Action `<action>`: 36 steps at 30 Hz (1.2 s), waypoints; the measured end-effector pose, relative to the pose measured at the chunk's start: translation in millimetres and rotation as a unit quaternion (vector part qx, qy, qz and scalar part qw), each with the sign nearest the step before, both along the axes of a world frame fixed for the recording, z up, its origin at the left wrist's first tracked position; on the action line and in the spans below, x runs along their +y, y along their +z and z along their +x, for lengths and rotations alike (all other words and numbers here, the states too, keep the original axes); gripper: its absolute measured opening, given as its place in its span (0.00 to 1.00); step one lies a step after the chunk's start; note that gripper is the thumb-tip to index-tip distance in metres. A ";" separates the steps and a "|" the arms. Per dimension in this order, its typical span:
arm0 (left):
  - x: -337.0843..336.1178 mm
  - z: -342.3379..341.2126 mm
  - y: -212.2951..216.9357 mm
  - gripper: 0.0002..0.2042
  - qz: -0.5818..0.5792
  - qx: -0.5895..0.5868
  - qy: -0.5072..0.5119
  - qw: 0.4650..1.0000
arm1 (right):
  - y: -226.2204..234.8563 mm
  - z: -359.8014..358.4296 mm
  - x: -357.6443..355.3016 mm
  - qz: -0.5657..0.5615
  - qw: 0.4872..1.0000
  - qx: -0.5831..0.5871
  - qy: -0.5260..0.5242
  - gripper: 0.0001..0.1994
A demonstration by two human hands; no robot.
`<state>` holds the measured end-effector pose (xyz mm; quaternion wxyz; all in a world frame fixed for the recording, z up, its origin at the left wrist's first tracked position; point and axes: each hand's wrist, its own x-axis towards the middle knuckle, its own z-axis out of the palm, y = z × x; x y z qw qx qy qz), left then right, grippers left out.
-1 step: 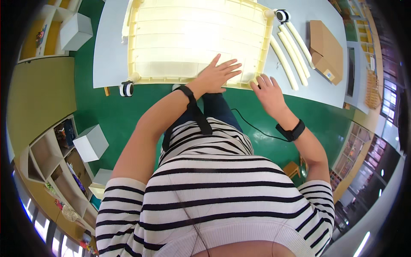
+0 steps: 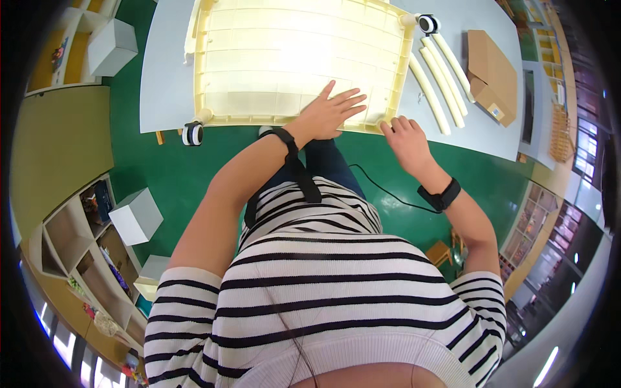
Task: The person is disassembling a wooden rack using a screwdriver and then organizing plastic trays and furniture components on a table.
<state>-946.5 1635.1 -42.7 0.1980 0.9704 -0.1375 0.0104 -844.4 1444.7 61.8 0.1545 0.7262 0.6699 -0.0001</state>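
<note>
A large cream plastic panel (image 2: 259, 84) with a ribbed underside and raised rim lies on the table. My left hand (image 2: 326, 115) rests flat near its front edge, fingers spread. At the panel's near right corner, my right hand (image 2: 407, 142) has its fingers curled in, the tips by the corner. What they pinch, if anything, is hidden. Black-and-white caster wheels sit at two other corners: one caster (image 2: 192, 134) at the near left, another caster (image 2: 428, 24) at the far right. Several curved cream tubes (image 2: 446, 81) lie to the right of the panel.
The light grey table (image 2: 165, 77) also carries an open cardboard box (image 2: 495, 77) at the right and small metal bits (image 2: 420, 98) beside the tubes. A black cable (image 2: 388, 197) runs to my right wristband. Shelves (image 2: 84, 236) and white boxes (image 2: 136, 216) stand at the left.
The fingers of my right hand have curled in slightly more at the corner. My left hand stays in place on the panel.
</note>
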 end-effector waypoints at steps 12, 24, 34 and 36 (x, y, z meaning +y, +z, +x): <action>4.5 -3.2 -13.5 0.36 0.001 -0.025 -0.001 1.000 | -16.1 28.9 -42.7 0.117 0.896 0.166 -0.394 0.21; 4.4 -3.8 -15.5 0.37 -0.019 -0.034 0.003 0.999 | -29.5 -20.8 -5.5 -0.072 0.884 0.115 -0.447 0.16; 6.1 -2.2 -12.0 0.37 -0.063 -0.021 -0.002 0.998 | -38.6 -9.8 -14.0 0.107 0.696 0.331 -0.628 0.19; 6.7 -2.1 -10.7 0.36 -0.066 -0.014 -0.001 0.998 | -40.0 -1.9 -10.8 0.050 0.510 0.443 -0.736 0.18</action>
